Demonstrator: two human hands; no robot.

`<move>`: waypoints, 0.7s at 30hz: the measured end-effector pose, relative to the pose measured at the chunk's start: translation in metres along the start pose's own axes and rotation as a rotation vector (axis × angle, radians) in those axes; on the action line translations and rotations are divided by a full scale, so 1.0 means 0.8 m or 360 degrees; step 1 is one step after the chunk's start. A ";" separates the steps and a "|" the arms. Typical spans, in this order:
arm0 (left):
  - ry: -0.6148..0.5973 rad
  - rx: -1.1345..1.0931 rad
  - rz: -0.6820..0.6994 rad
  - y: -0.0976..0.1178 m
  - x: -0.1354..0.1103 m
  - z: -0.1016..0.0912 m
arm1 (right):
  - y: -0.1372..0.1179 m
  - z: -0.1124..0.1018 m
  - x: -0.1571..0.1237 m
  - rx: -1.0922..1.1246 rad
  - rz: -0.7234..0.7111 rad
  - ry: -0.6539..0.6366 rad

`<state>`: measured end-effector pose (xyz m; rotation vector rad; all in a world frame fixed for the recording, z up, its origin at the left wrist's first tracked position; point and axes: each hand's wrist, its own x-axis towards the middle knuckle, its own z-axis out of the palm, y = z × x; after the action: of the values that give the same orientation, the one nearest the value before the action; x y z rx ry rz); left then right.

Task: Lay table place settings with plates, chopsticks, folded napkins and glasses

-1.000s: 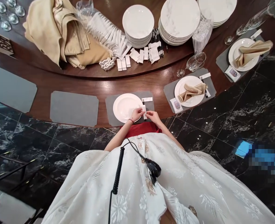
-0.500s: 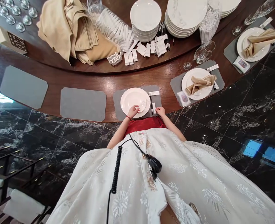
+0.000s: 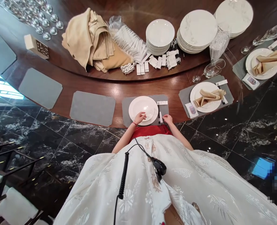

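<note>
White is the small packet (image 3: 161, 117), which lies near the right edge of a grey mat (image 3: 126, 101), and this mat lies at the near edge of the brown tabletop (image 3: 112, 89). The right hand (image 3: 167, 119) is just beside the packet, with thumb and fingertips bent close together at its right side; I cannot tell if they pinch it. On the left of the packet lies a pair of black chopsticks (image 3: 159, 114), and a white strip (image 3: 162, 102) lies by their far ends, in the far right corner of the mat. Next to the chopsticks, on the left, sits a white plate (image 3: 135, 107). The left hand (image 3: 139, 117) is over the near part of this plate, its fingers loosely spread; whether it touches the plate, I cannot tell.

Farther right along the tabletop's near edge, another plate (image 3: 200, 87) bears a folded beige napkin (image 3: 210, 97), and a glass (image 3: 213, 69) lies behind it. To the left, three more mats (image 3: 93, 107) follow the curved edge. On the raised middle part there are a cloth pile (image 3: 86, 40) and plate stacks (image 3: 160, 32).
</note>
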<state>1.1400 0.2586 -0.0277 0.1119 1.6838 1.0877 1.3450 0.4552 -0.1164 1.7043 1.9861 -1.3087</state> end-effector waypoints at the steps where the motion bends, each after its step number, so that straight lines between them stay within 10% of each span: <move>1: 0.0008 -0.0015 0.0003 0.002 0.002 -0.001 | -0.001 -0.001 0.000 0.0030 0.0025 0.0004; 8: 0.0182 -0.0091 0.0220 0.052 0.058 -0.035 | -0.010 -0.010 0.007 0.0270 0.0015 0.0056; 16: 0.0556 0.0766 0.0796 0.248 0.226 -0.077 | -0.020 -0.014 0.009 0.0386 -0.0096 0.0102; 21: 0.0548 0.1522 0.0624 0.325 0.304 -0.064 | -0.014 -0.017 -0.002 0.0529 -0.0043 0.0135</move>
<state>0.8869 0.5140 -0.0202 0.9362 2.4453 0.4852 1.3403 0.4649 -0.1023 1.9087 1.9261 -1.6808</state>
